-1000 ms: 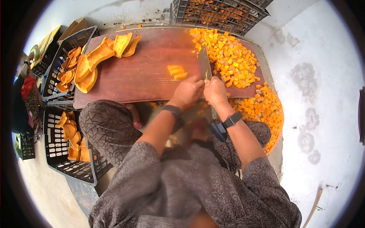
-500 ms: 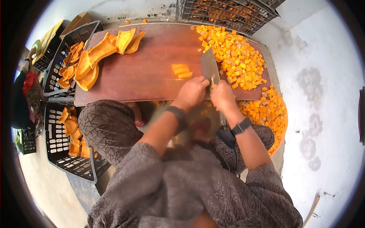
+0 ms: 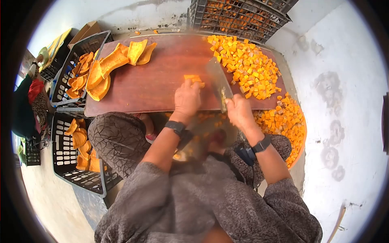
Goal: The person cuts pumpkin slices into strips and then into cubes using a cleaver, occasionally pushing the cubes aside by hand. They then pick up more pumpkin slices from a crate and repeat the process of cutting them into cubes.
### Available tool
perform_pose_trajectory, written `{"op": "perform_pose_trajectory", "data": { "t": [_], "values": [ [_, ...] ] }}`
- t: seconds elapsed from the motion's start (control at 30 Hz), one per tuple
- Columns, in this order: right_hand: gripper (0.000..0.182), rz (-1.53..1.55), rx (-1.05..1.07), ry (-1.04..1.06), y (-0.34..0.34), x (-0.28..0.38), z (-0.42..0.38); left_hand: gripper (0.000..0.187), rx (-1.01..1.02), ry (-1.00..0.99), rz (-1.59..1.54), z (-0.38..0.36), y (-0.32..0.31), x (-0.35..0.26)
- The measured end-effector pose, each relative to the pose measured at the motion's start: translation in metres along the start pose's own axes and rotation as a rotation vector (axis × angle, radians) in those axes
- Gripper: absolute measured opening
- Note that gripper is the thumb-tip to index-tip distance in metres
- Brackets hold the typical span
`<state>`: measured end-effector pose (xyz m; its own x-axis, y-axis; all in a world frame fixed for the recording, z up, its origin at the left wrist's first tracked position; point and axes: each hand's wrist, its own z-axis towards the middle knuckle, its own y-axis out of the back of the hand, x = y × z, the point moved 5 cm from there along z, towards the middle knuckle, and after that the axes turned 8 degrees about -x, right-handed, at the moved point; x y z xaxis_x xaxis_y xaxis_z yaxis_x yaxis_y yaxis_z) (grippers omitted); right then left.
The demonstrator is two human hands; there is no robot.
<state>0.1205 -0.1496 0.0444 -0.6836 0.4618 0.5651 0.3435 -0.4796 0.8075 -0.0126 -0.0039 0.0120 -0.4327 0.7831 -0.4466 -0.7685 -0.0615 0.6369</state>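
My right hand (image 3: 240, 110) grips the handle of a cleaver (image 3: 219, 81), its wide blade tilted up and away over the red-brown board. Left of the blade, my left hand (image 3: 187, 99) has its fingers closed over the near part of a few orange pumpkin strips (image 3: 192, 78); the fingertips are partly hidden. Just right of the cleaver lies a heap of diced pumpkin (image 3: 253, 69). Several large curved pumpkin slabs (image 3: 115, 62) rest at the board's left end.
The board (image 3: 158, 89) spans in front of my knees. More cubes fill an orange-rimmed tub (image 3: 303, 141) below right. Black crates (image 3: 67, 156) with pumpkin pieces stand at left, and stacked crates (image 3: 243, 22) behind. A white wall (image 3: 344, 101) bounds the right. Another person (image 3: 26, 101) is at far left.
My left hand has moved left from beside the blade to the pumpkin strips. The right hand, still gripping the cleaver, has shifted slightly, and the blade leans more to the left.
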Motion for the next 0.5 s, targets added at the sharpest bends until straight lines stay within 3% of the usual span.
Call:
{"op": "perform_pose_trajectory", "data": {
  "t": [0.17, 0.23, 0.5],
  "values": [
    [0.029, -0.086, 0.035, -0.038, 0.001, -0.006, -0.017, 0.015, 0.049, 0.072, 0.035, -0.008, -0.015, 0.017],
    [0.027, -0.2, -0.062, 0.007, 0.009, -0.009, -0.009, 0.016, 0.053, 0.082, 0.024, -0.007, -0.018, 0.014],
    [0.027, -0.157, -0.101, -0.046, 0.025, -0.013, 0.004, 0.027, 0.149, -0.097, -0.188, -0.009, -0.032, -0.03]
  ]
}}
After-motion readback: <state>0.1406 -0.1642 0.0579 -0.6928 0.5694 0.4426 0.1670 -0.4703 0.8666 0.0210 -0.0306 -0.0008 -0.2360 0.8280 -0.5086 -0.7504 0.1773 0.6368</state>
